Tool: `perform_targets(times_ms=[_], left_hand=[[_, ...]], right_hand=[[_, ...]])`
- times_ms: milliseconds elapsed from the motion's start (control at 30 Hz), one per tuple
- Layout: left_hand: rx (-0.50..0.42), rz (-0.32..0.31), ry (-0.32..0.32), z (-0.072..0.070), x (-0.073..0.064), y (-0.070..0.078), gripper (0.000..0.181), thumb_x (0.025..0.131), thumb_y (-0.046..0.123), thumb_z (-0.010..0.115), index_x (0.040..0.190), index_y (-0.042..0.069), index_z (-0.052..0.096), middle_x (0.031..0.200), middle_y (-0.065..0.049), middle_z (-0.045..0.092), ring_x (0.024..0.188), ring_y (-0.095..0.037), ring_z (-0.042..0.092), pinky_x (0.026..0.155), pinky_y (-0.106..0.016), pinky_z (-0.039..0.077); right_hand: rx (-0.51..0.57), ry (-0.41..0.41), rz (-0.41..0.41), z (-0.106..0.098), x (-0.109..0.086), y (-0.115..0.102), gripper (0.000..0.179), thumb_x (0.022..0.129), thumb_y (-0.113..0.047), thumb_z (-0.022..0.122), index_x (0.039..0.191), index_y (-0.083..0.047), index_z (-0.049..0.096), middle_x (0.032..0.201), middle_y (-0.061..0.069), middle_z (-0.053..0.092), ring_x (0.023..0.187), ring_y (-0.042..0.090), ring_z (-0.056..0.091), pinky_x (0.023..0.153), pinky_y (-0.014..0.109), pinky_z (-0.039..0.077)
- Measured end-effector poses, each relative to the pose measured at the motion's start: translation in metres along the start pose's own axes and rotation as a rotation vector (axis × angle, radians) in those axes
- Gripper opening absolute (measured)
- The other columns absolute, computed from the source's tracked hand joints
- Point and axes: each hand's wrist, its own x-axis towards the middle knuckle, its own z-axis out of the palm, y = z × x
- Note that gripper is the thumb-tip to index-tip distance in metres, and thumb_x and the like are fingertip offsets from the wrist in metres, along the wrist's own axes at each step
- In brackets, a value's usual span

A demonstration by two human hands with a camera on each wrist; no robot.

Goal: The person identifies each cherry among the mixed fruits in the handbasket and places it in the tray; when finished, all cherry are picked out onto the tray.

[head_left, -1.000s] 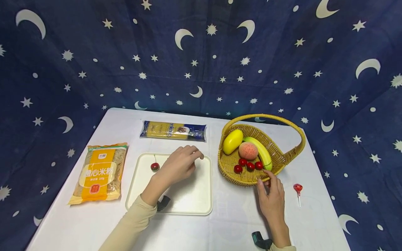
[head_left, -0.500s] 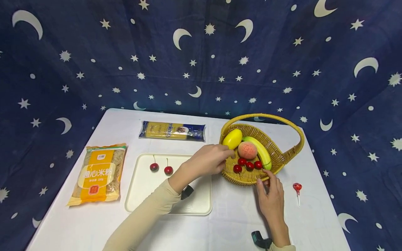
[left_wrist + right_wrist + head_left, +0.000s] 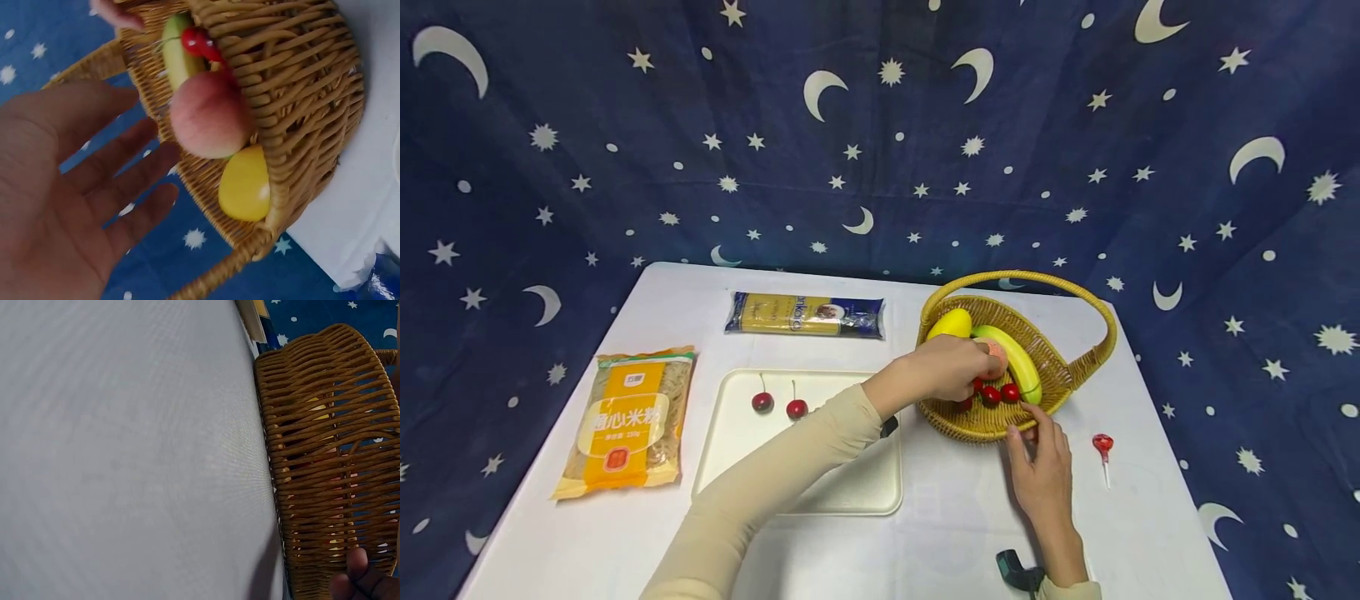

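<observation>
A wicker basket (image 3: 970,430) holds a peach (image 3: 209,119), a banana (image 3: 1021,367), a yellow oval fruit (image 3: 953,322) and several red cherries (image 3: 991,396). Over its near left side reaches my left hand (image 3: 953,367), partly covering the peach and the yellow fruit in the head view. The left wrist view shows that hand's fingers spread and holding nothing, beside the peach. With the thumb outside and fingers at the edge, my right hand (image 3: 1047,475) pinches the basket's front rim. Two stemmed cherries (image 3: 797,409) lie on the white tray (image 3: 874,485).
A bag of rice noodles (image 3: 625,421) lies left of the tray, and a blue and yellow pasta pack (image 3: 805,315) lies behind it. Right of the basket is a red lollipop (image 3: 1102,446). The basket's tall handle (image 3: 1022,275) arches over its back.
My left hand has moved right from above the tray to the fruit in the basket, uncovering the second cherry on the tray. My right hand stays at the basket's rim.
</observation>
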Motion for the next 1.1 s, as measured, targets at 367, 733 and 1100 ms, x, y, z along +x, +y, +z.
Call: perform_targets(times_ms=[367, 733, 1100], left_hand=[[0.123, -0.057, -0.299, 0.013, 0.032, 0.005, 0.012, 0.099, 0.026, 0.076, 0.11, 0.024, 0.073, 0.106, 0.007, 0.075, 0.09, -0.011, 0.061, 0.09, -0.028, 0.057], [0.264, -0.045, -0.32, 0.035, 0.041, 0.01, 0.013, 0.1, 0.016, 0.07, 0.104, 0.025, 0.077, 0.105, 0.009, 0.075, 0.083, -0.007, 0.055, 0.085, -0.024, 0.06], [0.274, -0.034, -0.301, 0.039, 0.037, 0.009, 0.012, 0.099, 0.019, 0.072, 0.089, 0.024, 0.07, 0.095, 0.01, 0.071, 0.078, -0.006, 0.052, 0.08, -0.025, 0.06]], right_hand=[[-0.003, -0.006, 0.006, 0.001, 0.001, 0.001, 0.042, 0.103, -0.02, 0.066, 0.142, -0.008, 0.057, 0.101, 0.014, 0.057, 0.097, 0.024, 0.047, 0.086, 0.043, 0.034], [-0.01, 0.004, -0.002, 0.0, 0.001, 0.002, 0.042, 0.103, -0.02, 0.066, 0.142, -0.008, 0.057, 0.102, 0.015, 0.057, 0.096, 0.023, 0.047, 0.084, 0.039, 0.033], [-0.004, 0.011, -0.007, 0.0, 0.0, 0.002, 0.043, 0.103, -0.021, 0.066, 0.142, -0.007, 0.057, 0.102, 0.014, 0.058, 0.098, 0.023, 0.048, 0.085, 0.037, 0.032]])
